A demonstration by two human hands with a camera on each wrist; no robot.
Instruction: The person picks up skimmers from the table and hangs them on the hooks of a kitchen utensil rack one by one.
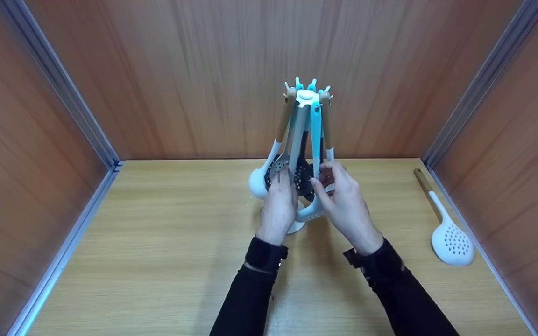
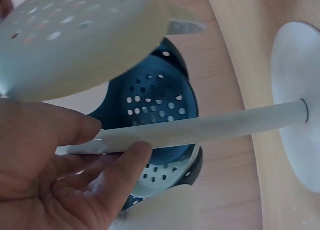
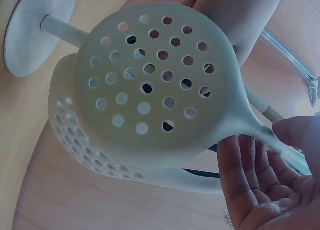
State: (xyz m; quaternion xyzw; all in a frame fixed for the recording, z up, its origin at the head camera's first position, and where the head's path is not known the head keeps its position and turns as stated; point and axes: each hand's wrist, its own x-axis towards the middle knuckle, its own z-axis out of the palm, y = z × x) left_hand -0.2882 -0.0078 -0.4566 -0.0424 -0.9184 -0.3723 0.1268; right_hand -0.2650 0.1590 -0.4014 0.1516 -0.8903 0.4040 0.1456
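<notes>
A utensil stand point(image 1: 307, 99) rises at the table's middle, with several utensils hanging from its top. My left hand point(image 1: 279, 189) grips the stand's white pole point(image 2: 210, 130) between thumb and fingers point(image 2: 131, 157), beside a dark blue perforated spoon point(image 2: 160, 102). My right hand point(image 1: 327, 179) holds the thin neck of a hanging white skimmer point(image 3: 150, 79) between thumb and fingers point(image 3: 245, 165). Behind that skimmer hangs a second pale perforated spoon point(image 3: 72, 135). The stand's round base point(image 3: 27, 37) rests on the table.
Another white skimmer with a wooden handle point(image 1: 451, 240) lies on the table at the right, close to the side wall. The wooden table point(image 1: 157, 242) is boxed in by wooden walls at the left, back and right.
</notes>
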